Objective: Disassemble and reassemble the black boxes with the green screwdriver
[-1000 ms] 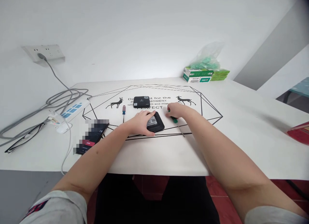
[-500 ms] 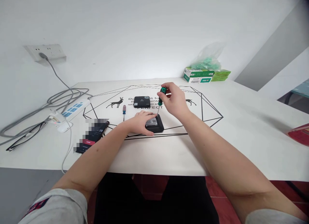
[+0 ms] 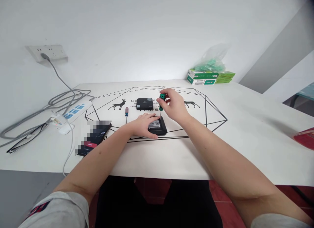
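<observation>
Right hand (image 3: 174, 105) curled round the green driver (image 3: 162, 103): thin metal shaft near upright, tip at the case's far edge. Left hand (image 3: 144, 124) spread partway, holding the case (image 3: 161, 129): black rounded-corner slab, pale label, inboard of the desk's (image 3: 250, 129) front edge.

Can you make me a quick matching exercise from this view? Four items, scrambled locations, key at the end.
Column 1
1. Green-handled screwdriver
2. Black device with white label
3. Plastic bag
4. Grey plug

Column 2
A. On the green-and-white boxes by the wall
B. Held roughly upright in the right hand
C. In the wall socket
D. Under the left hand

Pairs: 1-B, 2-D, 3-A, 4-C
</observation>
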Demonstrator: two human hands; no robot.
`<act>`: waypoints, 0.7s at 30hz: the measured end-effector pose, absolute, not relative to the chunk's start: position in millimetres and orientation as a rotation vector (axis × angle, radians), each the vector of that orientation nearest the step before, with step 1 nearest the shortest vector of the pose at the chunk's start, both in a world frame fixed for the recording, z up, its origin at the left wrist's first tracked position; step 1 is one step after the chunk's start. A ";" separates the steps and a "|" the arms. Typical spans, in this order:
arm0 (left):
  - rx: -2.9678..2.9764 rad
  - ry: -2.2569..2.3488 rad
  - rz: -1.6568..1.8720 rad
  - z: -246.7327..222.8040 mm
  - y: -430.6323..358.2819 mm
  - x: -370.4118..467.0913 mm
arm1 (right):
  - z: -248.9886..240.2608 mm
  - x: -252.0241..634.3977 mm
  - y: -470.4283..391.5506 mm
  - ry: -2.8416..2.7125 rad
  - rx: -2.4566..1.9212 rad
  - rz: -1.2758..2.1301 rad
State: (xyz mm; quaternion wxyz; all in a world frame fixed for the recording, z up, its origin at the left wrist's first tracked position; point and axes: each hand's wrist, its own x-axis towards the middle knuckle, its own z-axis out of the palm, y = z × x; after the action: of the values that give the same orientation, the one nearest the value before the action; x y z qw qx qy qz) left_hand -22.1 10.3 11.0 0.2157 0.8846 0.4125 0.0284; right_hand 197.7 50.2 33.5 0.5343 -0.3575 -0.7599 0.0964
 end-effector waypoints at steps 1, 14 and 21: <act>2.445 1.146 0.079 10.9 10.4 -22.1 | 32.3 196.8 50.0 -1.815 -0.845 0.222; 2.455 1.127 0.107 9.3 11.3 -22.7 | 33.5 187.1 44.2 -1.578 -0.810 0.396; 2.443 1.131 0.097 11.1 9.8 -22.2 | 33.4 190.1 45.6 -1.569 -0.666 0.796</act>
State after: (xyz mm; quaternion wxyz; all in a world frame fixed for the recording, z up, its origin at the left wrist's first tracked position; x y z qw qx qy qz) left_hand -22.2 9.8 11.1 0.2220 0.8843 0.4092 0.0353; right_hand 190.1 45.6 33.4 0.5895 -0.2860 -0.6737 0.3418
